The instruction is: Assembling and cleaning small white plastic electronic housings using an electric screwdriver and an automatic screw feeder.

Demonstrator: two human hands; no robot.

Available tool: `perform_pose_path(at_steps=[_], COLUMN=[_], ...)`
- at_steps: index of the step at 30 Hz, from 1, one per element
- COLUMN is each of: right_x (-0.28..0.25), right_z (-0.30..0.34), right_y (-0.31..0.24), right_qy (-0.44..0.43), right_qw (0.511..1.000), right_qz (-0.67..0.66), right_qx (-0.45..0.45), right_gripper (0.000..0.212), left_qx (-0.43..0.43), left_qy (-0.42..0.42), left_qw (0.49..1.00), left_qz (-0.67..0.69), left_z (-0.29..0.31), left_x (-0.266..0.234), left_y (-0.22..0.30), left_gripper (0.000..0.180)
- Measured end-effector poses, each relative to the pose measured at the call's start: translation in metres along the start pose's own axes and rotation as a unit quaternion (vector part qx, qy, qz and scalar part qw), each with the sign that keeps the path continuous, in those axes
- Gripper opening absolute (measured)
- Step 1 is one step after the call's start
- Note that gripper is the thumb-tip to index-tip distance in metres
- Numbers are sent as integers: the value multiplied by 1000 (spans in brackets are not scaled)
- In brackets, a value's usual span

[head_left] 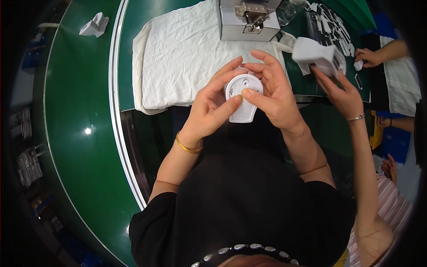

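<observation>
A white plastic housing [243,111], rounded at the top and narrower toward me, is held up in front of my chest. My left hand [213,102] grips its left side, with the thumb pressed on its face. From the right, my right hand [275,95] wraps round it, its thumb also on the face close to the left one. A small round hole shows near the rounded end. The fingers behind the housing are partly hidden. Beyond my hands lies a folded white cloth [178,58] on the green table.
A grey metal fixture [249,22] stands at the cloth's far edge. To the right, a co-worker's hand [340,95] holds another white housing [318,55]. Behind it are many white and black strips [329,26]. A white part [94,25] sits on the green conveyor [80,133] at left.
</observation>
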State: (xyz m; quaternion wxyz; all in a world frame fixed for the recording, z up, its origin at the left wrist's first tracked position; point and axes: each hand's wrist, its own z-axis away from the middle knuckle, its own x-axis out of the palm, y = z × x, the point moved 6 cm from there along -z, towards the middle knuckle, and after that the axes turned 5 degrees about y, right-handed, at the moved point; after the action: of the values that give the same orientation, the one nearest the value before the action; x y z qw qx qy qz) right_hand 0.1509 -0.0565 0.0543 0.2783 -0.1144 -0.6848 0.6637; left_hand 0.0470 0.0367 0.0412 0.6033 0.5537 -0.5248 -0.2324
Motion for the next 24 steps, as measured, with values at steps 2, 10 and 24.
perform_pose_path(at_steps=[2, 10, 24], right_x=[-1, 0, 7], right_z=[2, 4, 11], right_y=[-1, 11, 9], right_qy=[10, -18, -62], right_qw=[1000, 1000, 996], right_qz=[-1, -11, -54], right_qx=[-6, 12, 32], right_gripper=[79, 76, 61], left_qx=[11, 39, 52], left_qy=[6, -3, 63], left_qw=[1000, 998, 993], left_qz=[-19, -56, -88], left_z=[3, 9, 17], left_x=[2, 5, 7], left_y=[2, 6, 20], left_gripper=[49, 45, 34])
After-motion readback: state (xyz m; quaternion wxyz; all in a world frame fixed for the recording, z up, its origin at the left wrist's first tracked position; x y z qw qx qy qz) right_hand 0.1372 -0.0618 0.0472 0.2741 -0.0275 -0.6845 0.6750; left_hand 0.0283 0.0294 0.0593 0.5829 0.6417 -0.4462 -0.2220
